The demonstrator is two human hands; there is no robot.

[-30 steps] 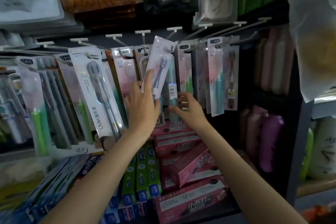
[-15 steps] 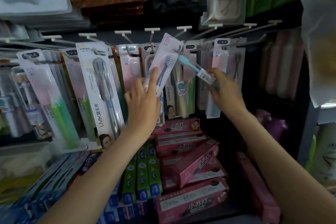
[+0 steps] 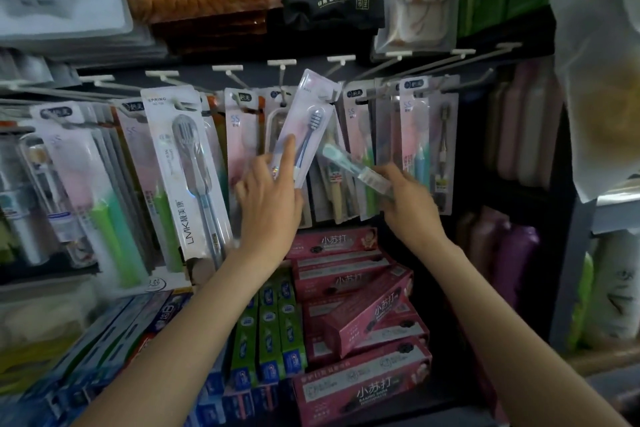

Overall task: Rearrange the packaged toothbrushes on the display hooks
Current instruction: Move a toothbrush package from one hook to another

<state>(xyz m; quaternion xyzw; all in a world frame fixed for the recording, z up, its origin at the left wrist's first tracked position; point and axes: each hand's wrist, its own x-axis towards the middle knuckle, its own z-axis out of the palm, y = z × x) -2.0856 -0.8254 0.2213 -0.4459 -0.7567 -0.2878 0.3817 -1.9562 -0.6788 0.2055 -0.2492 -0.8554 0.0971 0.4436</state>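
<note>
Two hands work at the hooks (image 3: 282, 74): the left hand (image 3: 268, 199) grips a tilted pack (image 3: 304, 125), while the right hand (image 3: 407, 199), clamped on a teal toothbrush (image 3: 349, 165), has swung back toward centre for rehanging.

- Left hand (image 3: 266, 198) is holding a tilted pack (image 3: 304, 125) below the hooks (image 3: 282, 63).
- Right hand (image 3: 405, 198) is gripping a teal brush (image 3: 349, 165) right of the pack.
</note>
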